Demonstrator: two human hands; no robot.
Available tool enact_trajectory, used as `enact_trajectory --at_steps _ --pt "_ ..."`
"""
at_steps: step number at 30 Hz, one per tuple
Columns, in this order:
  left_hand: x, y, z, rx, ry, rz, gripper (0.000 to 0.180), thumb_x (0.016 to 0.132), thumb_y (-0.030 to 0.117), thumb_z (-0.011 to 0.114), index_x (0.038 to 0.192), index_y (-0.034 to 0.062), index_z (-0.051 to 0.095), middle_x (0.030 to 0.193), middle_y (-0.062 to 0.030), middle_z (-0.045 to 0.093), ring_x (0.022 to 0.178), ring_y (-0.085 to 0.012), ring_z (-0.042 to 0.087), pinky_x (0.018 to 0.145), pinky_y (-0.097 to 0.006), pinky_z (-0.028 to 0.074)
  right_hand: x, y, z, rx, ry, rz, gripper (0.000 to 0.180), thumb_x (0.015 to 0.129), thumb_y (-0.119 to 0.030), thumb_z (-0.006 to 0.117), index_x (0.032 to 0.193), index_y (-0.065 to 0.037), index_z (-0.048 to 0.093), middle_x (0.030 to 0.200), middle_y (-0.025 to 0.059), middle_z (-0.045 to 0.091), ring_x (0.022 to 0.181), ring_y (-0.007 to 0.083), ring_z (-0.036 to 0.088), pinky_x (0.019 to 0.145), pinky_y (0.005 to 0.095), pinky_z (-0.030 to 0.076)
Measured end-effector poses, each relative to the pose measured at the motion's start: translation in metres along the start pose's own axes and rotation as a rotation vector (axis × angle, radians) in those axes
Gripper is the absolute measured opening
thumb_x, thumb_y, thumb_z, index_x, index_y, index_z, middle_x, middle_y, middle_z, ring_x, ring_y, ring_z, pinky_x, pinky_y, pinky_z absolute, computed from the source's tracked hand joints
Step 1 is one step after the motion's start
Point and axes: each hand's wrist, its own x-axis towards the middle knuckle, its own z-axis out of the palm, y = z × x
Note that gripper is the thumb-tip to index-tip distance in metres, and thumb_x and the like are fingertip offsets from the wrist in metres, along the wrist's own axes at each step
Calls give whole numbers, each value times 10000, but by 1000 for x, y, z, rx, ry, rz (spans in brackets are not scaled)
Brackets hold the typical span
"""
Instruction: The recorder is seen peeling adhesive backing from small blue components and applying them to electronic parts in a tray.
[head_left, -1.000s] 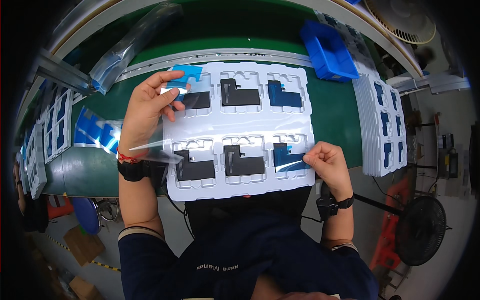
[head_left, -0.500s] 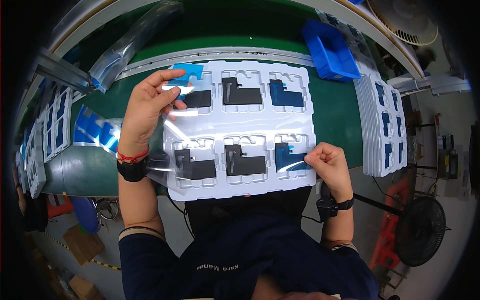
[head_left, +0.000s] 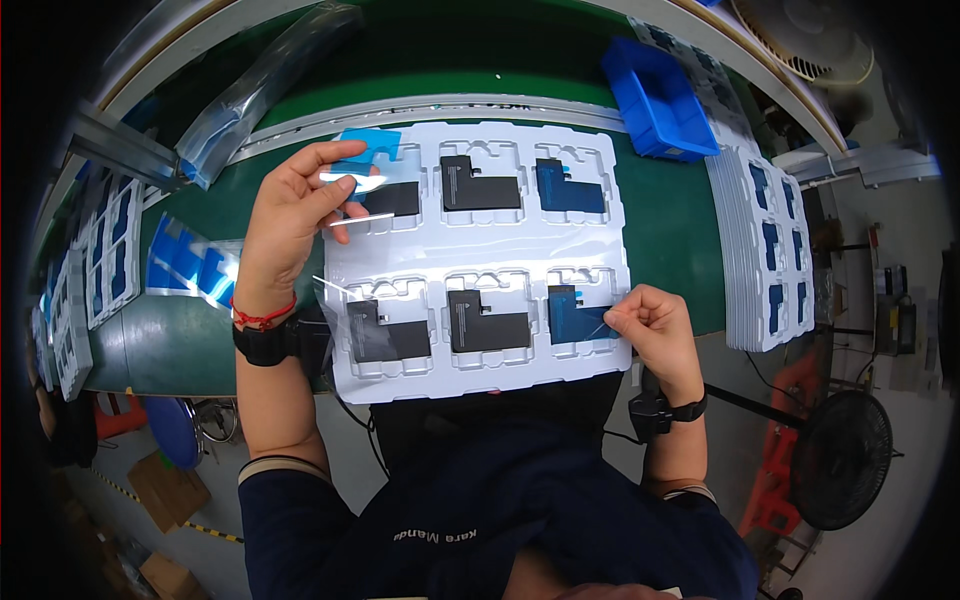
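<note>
A white plastic tray (head_left: 590, 243) lies in front of me with several L-shaped flat black parts, like battery packs (head_left: 490, 192), in its pockets. My left hand (head_left: 298, 200) is over the tray's far left corner, thumb and fingers closed on a clear film sheet (head_left: 345, 312) bearing a blue piece (head_left: 370, 147). The sheet hangs over the tray's left side and partly covers the left parts. At the near right pocket, my right hand (head_left: 655, 325) pinches the edge of blue film at the right end of a blue-covered part (head_left: 572, 320). The far right part (head_left: 568, 190) looks blue too.
Left of the tray, another clear sheet with blue pieces (head_left: 195, 262) lies on the green table (head_left: 160, 335). A blue bin (head_left: 660, 105) stands at the far right, above stacked filled trays (head_left: 738, 255). More trays (head_left: 118, 245) stand at the left; a black fan (head_left: 840, 460) is lower right.
The clear sheet has shifted and its lower edge hangs farther left over the tray. My right hand has moved very slightly left; my left hand stays nearly in place.
</note>
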Motion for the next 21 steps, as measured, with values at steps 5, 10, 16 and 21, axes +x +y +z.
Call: enact_trajectory --at_steps 5,10,16,21 --pt "1 0 -1 11 -7 8 319 857 14 577 1174 -22 553 998 -119 667 665 -97 632 478 -180 481 -1 0 3 -72 42 -4 114 802 -11 684 725 -19 601 622 -53 559 549 -11 443 502 157 342" --pt "-1 0 0 20 -3 7 321 858 14 579 1175 -23 551 1000 -121 665 661 -99 630 475 -177 479 -3 -7 10 -244 106 -48 114 770 -17 694 703 -5 603 563 -34 546 521 8 457 478 185 359" --pt "-1 0 -2 2 -6 10 331 860 17 582 1188 -22 547 1009 -125 664 663 -104 630 476 -179 479 -5 -19 21 -501 158 -142 135 721 -26 707 782 -9 587 529 51 561 471 113 548 464 248 409" --pt "5 2 -2 16 10 65 394 859 13 584 1244 -9 505 941 -95 659 656 -104 625 480 -183 479 -2 -40 13 -820 366 -244 441 679 -45 748 1048 -37 507 505 51 529 469 234 573 456 321 426"
